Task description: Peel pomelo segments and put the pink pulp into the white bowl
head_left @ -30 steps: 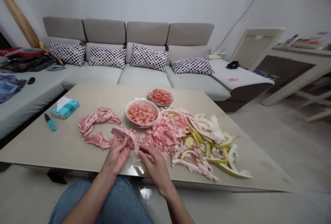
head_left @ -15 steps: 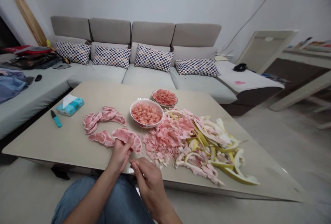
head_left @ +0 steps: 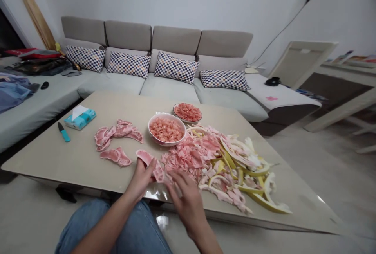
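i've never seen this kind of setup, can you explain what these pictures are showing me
There is no robot here: a person works with two bare hands. All three pictures come from one camera worn on the person's head, looking forward and down, a moment apart; the last is now.

On the table lie a small knife, a tissue pack and some pink fruit segments. A bowl and a plate hold loose pink pulp. To their right is a heap of pink membrane and yellow-green peel.

The left hand holds one large segment. The right hand is at its near end; whether it grips anything is hard to tell. Behind stands a sofa.
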A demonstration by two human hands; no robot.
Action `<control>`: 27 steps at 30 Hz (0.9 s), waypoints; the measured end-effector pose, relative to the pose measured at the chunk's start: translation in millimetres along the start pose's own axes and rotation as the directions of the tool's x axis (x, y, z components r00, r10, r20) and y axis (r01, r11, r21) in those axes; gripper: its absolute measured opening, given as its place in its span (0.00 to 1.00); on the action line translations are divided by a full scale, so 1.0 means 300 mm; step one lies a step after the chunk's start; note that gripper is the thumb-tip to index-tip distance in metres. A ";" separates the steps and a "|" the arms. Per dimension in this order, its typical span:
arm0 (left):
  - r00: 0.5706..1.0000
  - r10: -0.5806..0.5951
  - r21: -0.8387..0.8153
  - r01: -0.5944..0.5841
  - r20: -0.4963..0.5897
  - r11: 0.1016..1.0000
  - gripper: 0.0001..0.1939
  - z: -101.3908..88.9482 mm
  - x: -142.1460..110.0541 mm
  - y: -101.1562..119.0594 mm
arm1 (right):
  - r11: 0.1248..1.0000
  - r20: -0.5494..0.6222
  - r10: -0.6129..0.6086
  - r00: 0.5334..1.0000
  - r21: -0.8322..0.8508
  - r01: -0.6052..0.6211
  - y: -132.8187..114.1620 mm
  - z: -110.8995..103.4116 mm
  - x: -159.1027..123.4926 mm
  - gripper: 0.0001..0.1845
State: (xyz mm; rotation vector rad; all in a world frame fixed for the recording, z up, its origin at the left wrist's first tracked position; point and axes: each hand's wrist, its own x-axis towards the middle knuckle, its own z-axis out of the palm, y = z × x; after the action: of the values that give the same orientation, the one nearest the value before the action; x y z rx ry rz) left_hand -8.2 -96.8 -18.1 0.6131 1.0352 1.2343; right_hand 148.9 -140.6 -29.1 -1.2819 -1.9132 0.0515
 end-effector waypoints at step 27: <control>0.940 -0.025 0.151 -0.029 0.341 0.988 0.22 -0.003 -0.030 0.024 | 0.954 0.012 0.218 0.976 0.210 -0.216 0.002 -0.042 0.105 0.11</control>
State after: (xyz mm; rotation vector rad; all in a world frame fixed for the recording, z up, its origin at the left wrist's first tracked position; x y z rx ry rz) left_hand -12.2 -103.6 -9.8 0.9143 0.8385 1.0090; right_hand 152.6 -120.3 -2.1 -1.3380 -1.6988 0.3497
